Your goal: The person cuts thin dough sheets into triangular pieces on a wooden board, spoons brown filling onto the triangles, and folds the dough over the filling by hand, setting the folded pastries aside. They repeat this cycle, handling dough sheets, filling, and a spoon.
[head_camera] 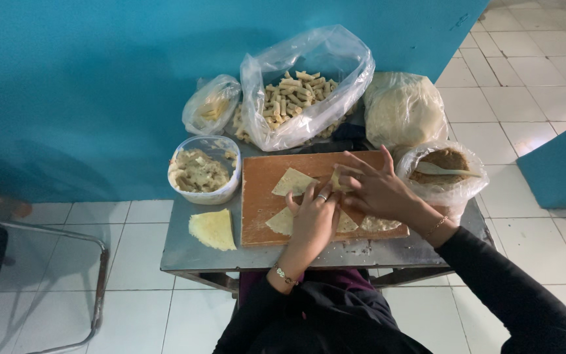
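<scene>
A brown wooden cutting board [260, 210] lies on a small metal table [198, 252]. Pale triangular wrapper pieces [294, 181] lie on the board. My left hand [312, 223] and my right hand [375, 190] meet over the board's middle, fingers pinching a small folded wrapper piece [339, 181] between them. The left hand wears a ring and a bracelet. More wrapper pieces [378, 224] are partly hidden under both hands.
A plastic tub of pale filling [201, 172] stands left of the board, a stack of wrappers [213, 229] below it. Behind are a large clear bag of rolled pieces [299, 95], a smaller bag [211, 105], a bagged stack of round sheets [404, 108], and a bagged bowl of brown filling with a spoon [441, 169]. A blue wall rises behind.
</scene>
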### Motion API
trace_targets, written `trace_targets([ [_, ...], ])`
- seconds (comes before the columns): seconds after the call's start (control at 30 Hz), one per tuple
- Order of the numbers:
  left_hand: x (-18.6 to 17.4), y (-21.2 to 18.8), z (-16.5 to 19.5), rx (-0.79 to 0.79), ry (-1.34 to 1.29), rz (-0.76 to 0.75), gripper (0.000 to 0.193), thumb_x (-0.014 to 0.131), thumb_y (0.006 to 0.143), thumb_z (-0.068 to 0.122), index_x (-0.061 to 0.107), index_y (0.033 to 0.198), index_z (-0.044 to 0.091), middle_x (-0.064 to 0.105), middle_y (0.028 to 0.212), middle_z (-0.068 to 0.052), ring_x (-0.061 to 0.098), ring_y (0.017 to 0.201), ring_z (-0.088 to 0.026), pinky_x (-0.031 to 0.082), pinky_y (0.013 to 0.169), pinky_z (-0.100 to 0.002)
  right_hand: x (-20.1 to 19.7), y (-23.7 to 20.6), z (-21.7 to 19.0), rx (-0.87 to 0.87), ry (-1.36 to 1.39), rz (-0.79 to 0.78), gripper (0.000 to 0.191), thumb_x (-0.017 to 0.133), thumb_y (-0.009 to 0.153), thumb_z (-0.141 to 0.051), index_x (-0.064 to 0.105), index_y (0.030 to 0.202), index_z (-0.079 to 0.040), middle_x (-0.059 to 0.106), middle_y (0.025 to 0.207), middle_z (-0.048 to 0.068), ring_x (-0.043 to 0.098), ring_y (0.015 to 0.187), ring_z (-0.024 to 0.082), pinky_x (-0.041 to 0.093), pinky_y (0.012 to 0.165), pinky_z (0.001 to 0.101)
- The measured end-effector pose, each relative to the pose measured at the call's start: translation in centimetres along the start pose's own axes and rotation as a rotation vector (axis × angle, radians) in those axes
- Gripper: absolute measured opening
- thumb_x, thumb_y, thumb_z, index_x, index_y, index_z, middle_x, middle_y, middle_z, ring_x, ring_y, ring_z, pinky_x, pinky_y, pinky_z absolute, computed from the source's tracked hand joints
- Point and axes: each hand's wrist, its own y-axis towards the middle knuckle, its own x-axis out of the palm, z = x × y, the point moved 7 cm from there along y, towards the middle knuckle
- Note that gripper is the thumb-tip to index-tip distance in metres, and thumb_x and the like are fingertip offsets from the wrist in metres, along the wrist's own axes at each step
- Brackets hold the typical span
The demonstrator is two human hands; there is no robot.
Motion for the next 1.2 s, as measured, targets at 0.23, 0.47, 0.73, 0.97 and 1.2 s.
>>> trace_targets([
  [0.23, -0.2, 0.1, 0.0, -0.002, -0.042, -0.044, 0.031, 0.064, 0.092, 0.021, 0.071, 0.121, 0.011, 0.063, 0.138, -0.004, 0.045, 0.136, -0.029, 0.019, 0.105, -0.071, -0.5, -0.7, -0.8, -0.105, -0.074, 0.138, 0.061, 0.042, 0.095, -0.062, 0.051, 0.145, -0.028, 0.044, 0.156, -0.002, 0.020, 0.154, 0.018, -0.004, 0.114, 0.0751],
  [0.47, -1.2, 0.4, 0.2, 0.004, -0.084, -0.050, 0.032, 0.063, 0.093, 0.020, 0.069, 0.123, 0.012, 0.063, 0.138, -0.006, 0.045, 0.136, -0.028, 0.019, 0.105, -0.072, -0.8, -0.3, 0.8, -0.029, -0.215, 0.051, 0.066, 0.038, 0.094, -0.067, 0.050, 0.146, -0.029, 0.048, 0.153, -0.008, 0.020, 0.156, 0.017, -0.005, 0.117, 0.0733],
  [0.73, -0.6, 0.5, -0.2, 0.012, -0.084, -0.070, 0.021, 0.063, 0.093, 0.022, 0.072, 0.111, 0.014, 0.067, 0.128, -0.004, 0.045, 0.135, -0.028, 0.018, 0.105, -0.072, -0.5, -0.8, -1.2, -0.085, -0.153, 0.112, 0.055, 0.039, 0.098, -0.059, 0.051, 0.141, -0.029, 0.047, 0.155, -0.003, 0.020, 0.154, 0.020, -0.006, 0.112, 0.0775],
  [0.97, -0.5, 0.4, -0.7, 0.007, -0.100, -0.077, 0.022, 0.064, 0.092, 0.022, 0.073, 0.110, 0.017, 0.068, 0.127, -0.001, 0.047, 0.133, -0.024, 0.018, 0.101, -0.075, 0.2, -0.2, -1.2, -0.057, -0.171, 0.036, 0.061, 0.042, 0.094, -0.059, 0.051, 0.145, -0.027, 0.044, 0.157, -0.003, 0.019, 0.155, 0.020, -0.006, 0.114, 0.0758],
  [1.2, -1.6, 1.3, -1.1, 0.052, -0.122, -0.110, 0.023, 0.063, 0.093, 0.019, 0.074, 0.113, 0.017, 0.069, 0.126, -0.001, 0.051, 0.130, -0.026, 0.020, 0.101, -0.074, -1.6, -1.3, 0.9, 0.116, -0.107, 0.009, 0.053, 0.045, 0.096, -0.053, 0.057, 0.136, -0.021, 0.053, 0.144, -0.007, 0.021, 0.155, 0.019, -0.005, 0.112, 0.0774],
])
